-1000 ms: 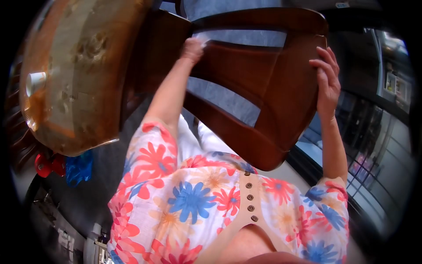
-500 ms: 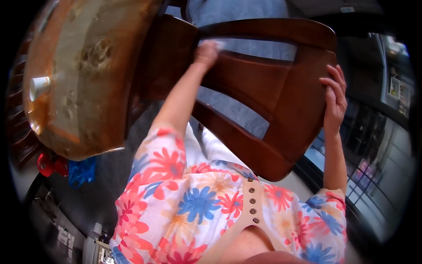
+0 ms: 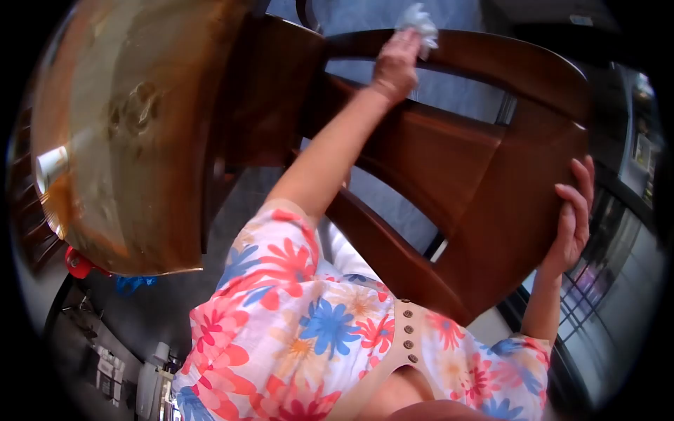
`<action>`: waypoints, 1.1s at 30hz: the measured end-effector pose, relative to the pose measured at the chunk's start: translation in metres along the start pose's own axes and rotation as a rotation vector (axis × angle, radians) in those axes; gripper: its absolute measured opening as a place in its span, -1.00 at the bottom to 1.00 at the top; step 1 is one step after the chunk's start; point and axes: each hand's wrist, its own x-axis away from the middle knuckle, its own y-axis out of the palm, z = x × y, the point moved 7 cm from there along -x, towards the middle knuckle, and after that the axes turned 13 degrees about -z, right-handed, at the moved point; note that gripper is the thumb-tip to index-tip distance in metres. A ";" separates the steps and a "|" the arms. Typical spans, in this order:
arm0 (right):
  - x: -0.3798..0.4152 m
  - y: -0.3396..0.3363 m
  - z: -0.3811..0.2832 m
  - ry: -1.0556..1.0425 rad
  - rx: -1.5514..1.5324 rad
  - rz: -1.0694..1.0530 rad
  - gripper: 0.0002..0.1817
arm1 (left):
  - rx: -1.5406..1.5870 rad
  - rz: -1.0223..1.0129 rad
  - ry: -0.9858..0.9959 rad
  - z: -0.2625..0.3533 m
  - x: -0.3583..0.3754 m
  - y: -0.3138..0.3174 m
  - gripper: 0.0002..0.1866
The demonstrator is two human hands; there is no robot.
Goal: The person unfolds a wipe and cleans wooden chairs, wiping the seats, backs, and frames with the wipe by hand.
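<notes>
A dark brown wooden chair [image 3: 428, 151] with a slatted backrest fills the middle of the view. My left hand [image 3: 397, 67] reaches across it, closed on a crumpled white cloth [image 3: 419, 28] at the backrest's far side rail. The cloth could also be a tissue. At the right, my right hand [image 3: 572, 221] holds the outer edge of the chair's top rail, its fingers bent against the wood and its thumb not visible.
A glossy wooden table [image 3: 161, 182] stands at the left, with a white paper cup [image 3: 52, 168] near its far left edge. Below the table's corner are a red object [image 3: 77, 262] and a blue plastic bag [image 3: 135, 283]. A dark-framed glass panel [image 3: 597, 281] lies at the right.
My left hand has moved with the cloth from the inner end of the backrest, up and right to the far rail. My right hand stays on the chair edge; the view has shifted a little.
</notes>
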 end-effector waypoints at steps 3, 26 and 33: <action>0.004 -0.001 0.006 0.024 0.024 -0.012 -0.74 | -0.152 -0.138 -0.058 -0.059 0.007 0.002 -0.48; 0.026 -0.015 0.039 0.081 0.220 -0.082 -0.71 | -0.612 -0.376 -0.256 -0.175 0.030 0.001 -0.84; 0.026 -0.015 0.039 0.059 0.151 -0.113 -0.70 | -1.039 -0.891 0.091 -0.187 0.134 0.011 -0.58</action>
